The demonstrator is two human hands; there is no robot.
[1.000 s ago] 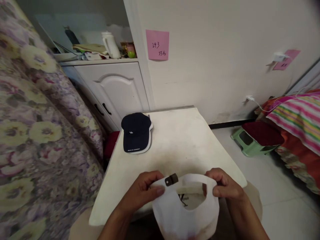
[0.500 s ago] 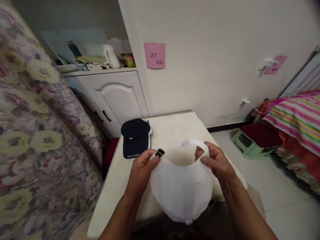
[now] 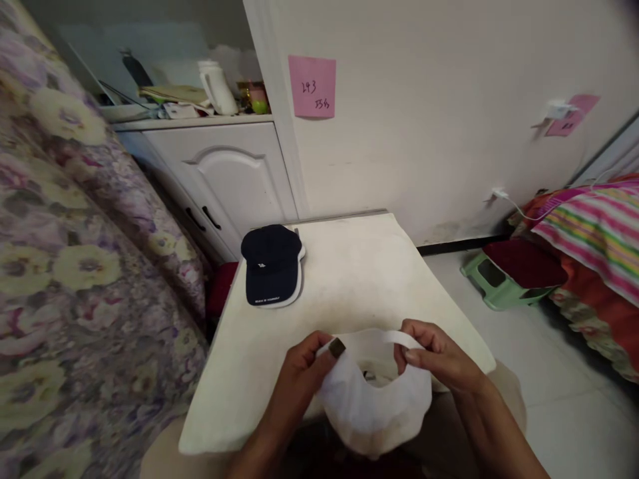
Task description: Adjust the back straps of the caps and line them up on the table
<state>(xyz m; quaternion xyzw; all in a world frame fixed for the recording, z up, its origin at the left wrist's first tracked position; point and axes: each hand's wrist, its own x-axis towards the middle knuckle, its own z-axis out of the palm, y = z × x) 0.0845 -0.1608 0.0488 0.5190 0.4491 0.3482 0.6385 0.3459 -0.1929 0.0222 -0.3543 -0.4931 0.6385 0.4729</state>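
A white cap [image 3: 374,412] hangs between my two hands at the table's near edge, its back opening and strap facing up. My left hand [image 3: 307,366] pinches the cap's left side beside a small dark metal buckle [image 3: 337,346]. On the other side, my right hand [image 3: 434,352] is closed on the white strap [image 3: 382,338] where it meets the cap. Farther back at the left lies a navy cap [image 3: 272,263] with small white lettering, and the white rim of something, seemingly another cap, shows beneath it.
The cream-covered table [image 3: 359,266] stands against the wall. To the left hangs a floral curtain [image 3: 90,266], near a white cabinet [image 3: 234,173] with a white jug [image 3: 218,88] on top. A green stool [image 3: 509,273] stands on the floor at the right, beside a bed [image 3: 599,233].
Both hands have brought the white cap lower and closer to me, tilting it so its inside shows through the back opening. The navy cap stays on the table.
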